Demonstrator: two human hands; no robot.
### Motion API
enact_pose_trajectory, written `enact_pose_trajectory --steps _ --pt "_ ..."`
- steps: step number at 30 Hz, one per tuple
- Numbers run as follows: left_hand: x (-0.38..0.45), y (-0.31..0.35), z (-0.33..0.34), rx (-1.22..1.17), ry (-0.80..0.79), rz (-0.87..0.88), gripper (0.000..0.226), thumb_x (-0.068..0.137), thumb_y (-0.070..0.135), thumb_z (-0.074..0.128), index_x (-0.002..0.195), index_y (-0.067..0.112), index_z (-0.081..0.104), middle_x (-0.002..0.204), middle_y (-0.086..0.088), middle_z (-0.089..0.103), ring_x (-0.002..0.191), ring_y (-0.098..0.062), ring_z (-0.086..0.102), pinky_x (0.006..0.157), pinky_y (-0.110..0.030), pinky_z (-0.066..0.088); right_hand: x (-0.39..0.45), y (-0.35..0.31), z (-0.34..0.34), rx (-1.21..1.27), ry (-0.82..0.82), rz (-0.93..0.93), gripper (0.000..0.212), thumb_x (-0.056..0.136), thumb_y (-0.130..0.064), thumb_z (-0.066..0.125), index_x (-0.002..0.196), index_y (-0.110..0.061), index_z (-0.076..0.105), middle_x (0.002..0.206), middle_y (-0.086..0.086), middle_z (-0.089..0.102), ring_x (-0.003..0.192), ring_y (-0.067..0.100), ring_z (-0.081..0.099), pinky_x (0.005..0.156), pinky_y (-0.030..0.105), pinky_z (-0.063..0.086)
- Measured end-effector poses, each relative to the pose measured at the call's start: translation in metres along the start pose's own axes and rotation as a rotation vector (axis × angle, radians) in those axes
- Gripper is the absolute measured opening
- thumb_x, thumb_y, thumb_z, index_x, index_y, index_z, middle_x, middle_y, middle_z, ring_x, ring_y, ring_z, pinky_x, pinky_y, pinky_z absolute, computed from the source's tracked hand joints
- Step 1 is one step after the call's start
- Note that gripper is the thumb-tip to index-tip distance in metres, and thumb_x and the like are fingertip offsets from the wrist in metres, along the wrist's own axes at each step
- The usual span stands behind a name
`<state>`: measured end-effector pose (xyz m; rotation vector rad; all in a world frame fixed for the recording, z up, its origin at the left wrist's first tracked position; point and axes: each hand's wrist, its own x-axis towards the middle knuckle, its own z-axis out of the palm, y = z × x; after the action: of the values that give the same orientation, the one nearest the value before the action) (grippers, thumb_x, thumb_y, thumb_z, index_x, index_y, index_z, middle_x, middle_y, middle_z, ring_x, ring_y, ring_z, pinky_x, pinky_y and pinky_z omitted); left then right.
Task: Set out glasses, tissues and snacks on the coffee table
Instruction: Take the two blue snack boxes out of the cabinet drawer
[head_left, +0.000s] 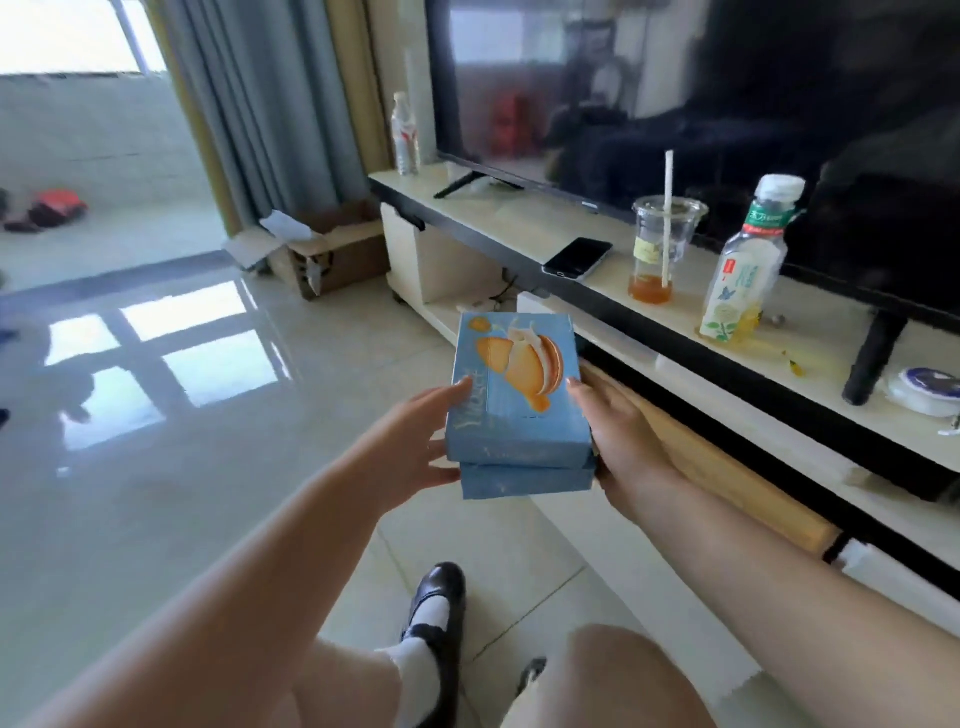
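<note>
Flat cardboard snack boxes (517, 395) between hands (415, 441).

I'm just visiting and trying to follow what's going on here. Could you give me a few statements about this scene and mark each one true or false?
1. Both hands hold a stack of two blue snack boxes, the left hand on one side and the right hand on the other. True.
2. The plastic cup on the TV stand is full to the brim. False: only a little amber liquid sits at the bottom, with a straw standing in it.
3. A phone lies flat on the TV stand. True.
4. The bottle beside the cup has no cap. False: it has a white cap.
</note>
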<state>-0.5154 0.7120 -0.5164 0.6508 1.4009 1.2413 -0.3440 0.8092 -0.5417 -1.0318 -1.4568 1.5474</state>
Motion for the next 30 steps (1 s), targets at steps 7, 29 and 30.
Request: enact_pose_trajectory --steps 7,29,30 --pt "-0.119 0.007 -0.104 -0.070 0.299 0.226 0.033 0.075 0.038 0.064 0.106 0.025 0.063 0.095 0.005 0.067 0.086 -0.014 0.065 0.075 -0.035 0.055 -0.038 -0.037 0.138 0.127 -0.412 -0.091 0.022 0.094 -0.031 0.049 0.112 -0.031 0.063 0.106 -0.001 0.072 0.094 0.019 0.069 0.081 0.034 0.054" --pt "-0.498 -0.088 -0.315 -0.358 1.290 0.450 0.014 0.094 0.028 0.052 0.101 0.022 0.062 0.096 0.001 0.070 0.092 -0.017 0.064 0.084 -0.035 0.054 -0.303 -0.050 0.560 0.038 -1.504 0.166 0.023 0.090 -0.026 0.055 0.109 -0.017 0.064 0.099 0.008 0.071 0.083 0.020 0.067 0.069 0.033 0.056" --pt "-0.505 -0.093 -0.323 -0.376 1.318 0.435 0.015 0.094 0.028 0.052 0.103 0.022 0.061 0.101 -0.001 0.069 0.098 -0.020 0.063 0.090 -0.038 0.053 -0.309 -0.046 0.574 0.015 -1.550 0.185 0.022 0.090 -0.021 0.054 0.108 -0.016 0.065 0.096 0.008 0.071 0.079 0.020 0.068 0.066 0.031 0.056"
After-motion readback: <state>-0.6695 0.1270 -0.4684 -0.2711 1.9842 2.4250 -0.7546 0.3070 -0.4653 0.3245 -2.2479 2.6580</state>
